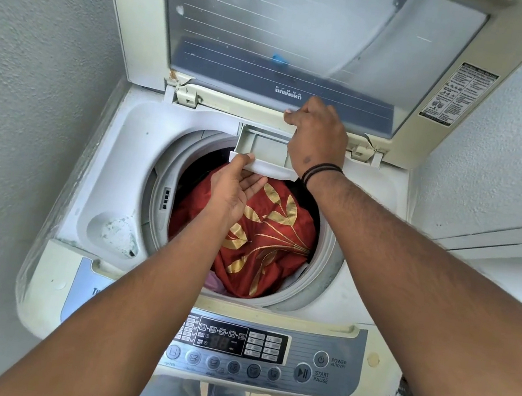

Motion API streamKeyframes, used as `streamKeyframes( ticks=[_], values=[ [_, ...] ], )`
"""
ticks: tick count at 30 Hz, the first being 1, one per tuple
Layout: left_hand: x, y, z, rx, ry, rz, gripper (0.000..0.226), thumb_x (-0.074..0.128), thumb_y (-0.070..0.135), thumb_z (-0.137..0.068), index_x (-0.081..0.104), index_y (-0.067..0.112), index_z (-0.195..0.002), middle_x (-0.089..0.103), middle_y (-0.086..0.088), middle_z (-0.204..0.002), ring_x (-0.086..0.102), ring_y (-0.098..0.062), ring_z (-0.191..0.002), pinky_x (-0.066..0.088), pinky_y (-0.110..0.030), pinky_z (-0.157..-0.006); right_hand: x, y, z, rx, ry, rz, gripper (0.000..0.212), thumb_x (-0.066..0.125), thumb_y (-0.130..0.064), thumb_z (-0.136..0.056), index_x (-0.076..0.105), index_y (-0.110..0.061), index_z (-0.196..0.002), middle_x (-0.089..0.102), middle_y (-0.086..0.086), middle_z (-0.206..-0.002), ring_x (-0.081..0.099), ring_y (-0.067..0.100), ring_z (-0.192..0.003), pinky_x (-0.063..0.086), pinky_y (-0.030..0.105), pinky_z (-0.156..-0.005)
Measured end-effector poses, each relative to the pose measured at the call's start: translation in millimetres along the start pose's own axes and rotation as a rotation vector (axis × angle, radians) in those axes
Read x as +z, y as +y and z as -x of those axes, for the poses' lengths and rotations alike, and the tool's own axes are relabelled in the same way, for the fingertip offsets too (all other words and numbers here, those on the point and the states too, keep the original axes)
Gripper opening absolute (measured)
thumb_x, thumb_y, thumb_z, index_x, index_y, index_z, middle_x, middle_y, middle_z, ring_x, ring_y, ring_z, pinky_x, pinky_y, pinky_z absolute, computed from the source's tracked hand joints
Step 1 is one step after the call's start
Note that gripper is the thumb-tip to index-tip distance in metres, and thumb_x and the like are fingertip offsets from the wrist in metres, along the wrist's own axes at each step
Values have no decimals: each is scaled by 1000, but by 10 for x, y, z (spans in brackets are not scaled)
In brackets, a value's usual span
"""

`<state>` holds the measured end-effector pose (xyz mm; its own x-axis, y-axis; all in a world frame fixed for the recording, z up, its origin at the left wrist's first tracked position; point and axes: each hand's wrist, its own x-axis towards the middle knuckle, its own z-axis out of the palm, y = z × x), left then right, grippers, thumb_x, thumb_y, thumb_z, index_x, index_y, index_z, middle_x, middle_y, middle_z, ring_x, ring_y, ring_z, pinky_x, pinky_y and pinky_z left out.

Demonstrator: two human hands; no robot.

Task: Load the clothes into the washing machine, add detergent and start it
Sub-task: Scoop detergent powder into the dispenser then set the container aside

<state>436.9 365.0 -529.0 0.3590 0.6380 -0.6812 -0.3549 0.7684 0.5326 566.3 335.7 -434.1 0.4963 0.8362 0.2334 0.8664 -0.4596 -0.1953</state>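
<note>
Drawer [261,151] for detergent sits pulled out from the far rim of the washer [95,174], over the drum. Left hand [232,190] grasps its front lip, thumb on top, fingers beneath. Right hand [316,138] is curled over the drawer's right back corner, pinching something small and white. Just below the left hand, red cloth [266,242] with gold leaves fills the drum. Lid [309,36] stands raised behind the hands.
</note>
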Motion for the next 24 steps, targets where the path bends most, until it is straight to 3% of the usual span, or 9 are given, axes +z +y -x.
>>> streamKeyframes(
  ticks=[7,11,14,18,21,24],
  values=[
    [-26,41,43,-25,-20,-41,21,78,17,-82,67,7,-99,70,-14,-90,74,-27,-79,61,-43,-85,-18,-19,77,-37,-11,-29,43,55,7,-87,72,-19,-117,58,1,-102,52,25,-96,49,34,-67],
    [-99,110,150,-67,-24,-138,31,82,26,-81,70,9,-104,75,-14,-96,76,-29,-90,62,-39,-82,-55,-21,82,-52,-62,-23,50,52,12,-82,71,-16,-119,58,1,-105,51,26,-98,51,37,-73],
    [-211,162,289,-96,15,-264,24,80,23,-83,71,10,-101,73,-17,-108,74,-28,-91,61,-39,-83,-91,-26,83,-67,-88,-30,52,52,13,-78,69,-14,-120,58,1,-105,51,26,-98,51,38,-77],
    [-313,310,576,-67,77,-375,16,75,17,-87,69,8,-99,71,-17,-108,72,-27,-88,60,-35,-75,-170,-22,93,-111,-141,-14,51,55,11,-79,66,-10,-123,59,4,-112,53,28,-102,47,35,-82],
    [-326,516,915,34,51,-440,21,73,18,-89,68,8,-107,72,-17,-109,73,-30,-92,59,-38,-82,-295,-90,111,-32,-205,-67,36,57,-5,-91,64,-10,-126,62,7,-123,56,31,-114,47,37,-95],
    [-359,751,1369,178,36,-495,15,72,21,-90,68,13,-103,73,-14,-106,74,-29,-91,59,-37,-83,-449,-411,259,66,-192,-196,35,59,-30,-95,64,-11,-123,66,10,-125,58,34,-116,50,41,-93]
  ],
)
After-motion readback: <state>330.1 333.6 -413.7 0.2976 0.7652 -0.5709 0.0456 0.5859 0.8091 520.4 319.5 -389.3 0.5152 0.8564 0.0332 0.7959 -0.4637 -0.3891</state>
